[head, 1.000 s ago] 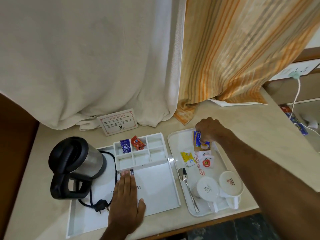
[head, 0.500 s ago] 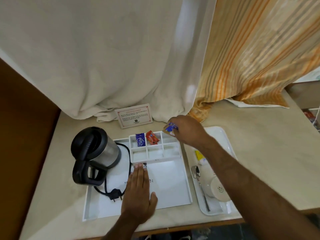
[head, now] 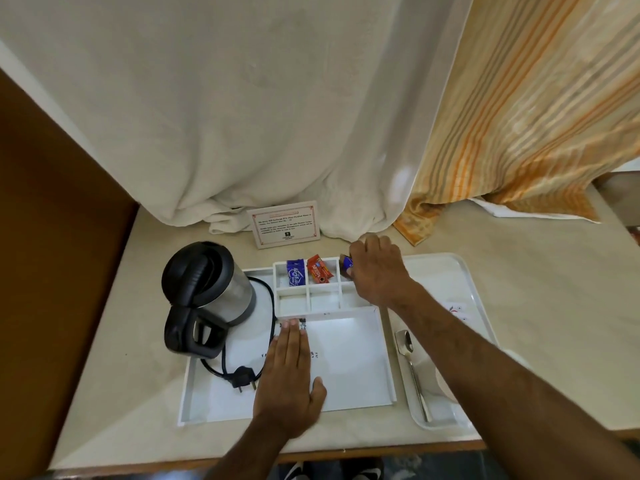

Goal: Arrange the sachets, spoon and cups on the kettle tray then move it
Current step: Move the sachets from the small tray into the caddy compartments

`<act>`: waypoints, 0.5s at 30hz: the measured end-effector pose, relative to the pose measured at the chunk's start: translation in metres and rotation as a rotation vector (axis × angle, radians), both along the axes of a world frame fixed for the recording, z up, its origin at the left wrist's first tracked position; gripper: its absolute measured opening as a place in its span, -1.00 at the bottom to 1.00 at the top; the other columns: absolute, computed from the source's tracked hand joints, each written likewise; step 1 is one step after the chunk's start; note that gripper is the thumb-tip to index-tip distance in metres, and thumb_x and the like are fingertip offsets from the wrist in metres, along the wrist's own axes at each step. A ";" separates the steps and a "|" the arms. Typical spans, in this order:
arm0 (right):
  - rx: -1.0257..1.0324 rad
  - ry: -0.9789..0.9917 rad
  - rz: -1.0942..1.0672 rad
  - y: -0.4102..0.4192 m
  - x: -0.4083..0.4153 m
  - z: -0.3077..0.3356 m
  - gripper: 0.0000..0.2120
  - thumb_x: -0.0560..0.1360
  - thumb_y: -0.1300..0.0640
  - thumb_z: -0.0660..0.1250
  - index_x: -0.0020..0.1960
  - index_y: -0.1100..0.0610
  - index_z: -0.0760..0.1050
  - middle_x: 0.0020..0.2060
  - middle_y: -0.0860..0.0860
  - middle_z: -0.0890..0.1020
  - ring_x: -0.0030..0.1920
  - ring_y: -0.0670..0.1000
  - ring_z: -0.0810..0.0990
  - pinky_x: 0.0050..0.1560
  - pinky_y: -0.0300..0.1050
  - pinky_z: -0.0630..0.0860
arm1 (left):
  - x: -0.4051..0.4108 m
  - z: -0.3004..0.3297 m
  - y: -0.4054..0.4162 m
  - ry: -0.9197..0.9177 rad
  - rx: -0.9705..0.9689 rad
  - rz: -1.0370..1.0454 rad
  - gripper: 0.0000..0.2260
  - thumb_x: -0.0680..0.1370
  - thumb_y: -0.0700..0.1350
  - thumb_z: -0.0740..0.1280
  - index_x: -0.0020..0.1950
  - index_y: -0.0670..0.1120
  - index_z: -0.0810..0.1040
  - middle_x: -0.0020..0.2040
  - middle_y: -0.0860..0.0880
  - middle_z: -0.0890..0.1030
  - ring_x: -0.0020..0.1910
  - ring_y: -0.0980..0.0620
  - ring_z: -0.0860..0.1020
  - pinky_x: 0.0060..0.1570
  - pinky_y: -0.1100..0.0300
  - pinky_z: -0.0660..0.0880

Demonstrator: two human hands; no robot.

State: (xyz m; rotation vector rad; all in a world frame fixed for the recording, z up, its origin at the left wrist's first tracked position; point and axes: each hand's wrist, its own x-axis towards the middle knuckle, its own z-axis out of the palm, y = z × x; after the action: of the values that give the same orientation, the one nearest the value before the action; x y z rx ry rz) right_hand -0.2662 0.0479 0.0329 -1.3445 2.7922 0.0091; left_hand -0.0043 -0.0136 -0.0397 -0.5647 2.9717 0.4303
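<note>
The white kettle tray holds a black and steel kettle at its left and a divided section at the back. A blue sachet and a red sachet lie in the two back left compartments. My right hand is over the back right compartment, shut on a blue and brown sachet. My left hand lies flat on the tray floor, fingers together. On the white serving tray to the right lie a spoon, a white cup mostly hidden by my forearm, and a white sachet.
A printed card stands behind the kettle tray against a white curtain. A striped orange curtain hangs at the right. The kettle's cord and plug lie on the tray. A brown wall bounds the counter's left side.
My right hand took a sachet from the serving tray and carried it left to the back right compartment of the kettle tray. My left hand stayed flat on the tray.
</note>
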 end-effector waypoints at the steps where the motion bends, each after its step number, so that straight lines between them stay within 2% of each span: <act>1: -0.040 -0.077 -0.043 0.005 -0.002 0.001 -0.58 0.46 -0.12 0.31 0.19 0.12 0.38 0.09 0.15 0.49 0.03 0.15 0.43 -0.03 0.04 0.39 | 0.000 0.000 0.000 0.004 0.000 0.000 -0.21 0.51 0.13 0.18 0.59 -0.20 -0.08 0.62 -0.18 -0.06 0.59 -0.11 -0.15 0.49 -0.02 -0.13; 3: -0.228 -0.339 -0.155 0.020 -0.011 0.012 -0.49 0.50 -0.21 0.21 0.30 0.10 0.35 0.19 0.15 0.47 0.17 0.19 0.41 0.12 0.10 0.39 | 0.001 -0.001 -0.001 0.012 0.009 -0.011 -0.21 0.51 0.13 0.17 0.59 -0.21 -0.08 0.62 -0.19 -0.06 0.59 -0.12 -0.15 0.50 -0.03 -0.12; 5: -0.348 -0.436 -0.216 0.043 -0.026 0.022 -0.53 0.56 -0.16 0.18 0.36 0.08 0.35 0.24 0.13 0.50 0.24 0.19 0.42 0.19 0.10 0.38 | 0.002 -0.003 -0.001 0.020 0.014 -0.015 -0.21 0.52 0.13 0.17 0.59 -0.21 -0.09 0.62 -0.19 -0.07 0.59 -0.13 -0.14 0.50 -0.04 -0.11; 7: -0.116 -0.396 -0.186 0.073 -0.043 0.030 -0.58 0.55 -0.08 0.25 0.37 0.00 0.37 0.24 0.04 0.55 0.23 0.13 0.45 0.21 0.05 0.38 | 0.002 -0.004 -0.002 0.031 0.012 -0.013 -0.21 0.52 0.13 0.16 0.59 -0.21 -0.10 0.62 -0.19 -0.08 0.59 -0.13 -0.14 0.51 -0.03 -0.12; 10: 0.254 -0.506 -0.128 0.100 -0.048 0.032 -0.47 0.39 -0.01 0.43 0.33 -0.13 0.41 0.20 -0.10 0.58 0.19 0.00 0.51 0.16 -0.07 0.40 | 0.002 -0.004 -0.002 0.049 0.015 -0.025 -0.21 0.51 0.11 0.18 0.59 -0.22 -0.07 0.61 -0.21 -0.04 0.59 -0.15 -0.11 0.51 -0.06 -0.07; 12: 0.353 -0.498 -0.090 0.102 -0.039 0.025 -0.42 0.30 0.01 0.49 0.29 -0.14 0.43 0.16 -0.12 0.56 0.16 0.00 0.52 0.06 -0.10 0.38 | 0.001 -0.004 -0.002 0.041 0.009 -0.026 -0.22 0.51 0.12 0.16 0.59 -0.23 -0.08 0.61 -0.22 -0.04 0.59 -0.15 -0.11 0.54 -0.11 -0.02; 15: 0.331 -0.414 -0.053 0.098 -0.029 0.012 -0.61 0.33 0.15 0.41 0.13 -0.07 0.50 0.03 -0.08 0.57 0.07 0.04 0.55 -0.06 -0.12 0.35 | 0.000 -0.004 -0.001 0.019 0.010 -0.008 -0.22 0.52 0.14 0.12 0.59 -0.20 -0.12 0.61 -0.20 -0.08 0.59 -0.13 -0.15 0.53 -0.11 -0.01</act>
State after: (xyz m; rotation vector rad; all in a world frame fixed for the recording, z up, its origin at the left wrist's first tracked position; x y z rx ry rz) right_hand -0.2955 0.1459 0.0447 -1.0539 2.3527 0.1634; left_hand -0.0041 -0.0147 -0.0434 -0.5512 2.9868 0.4527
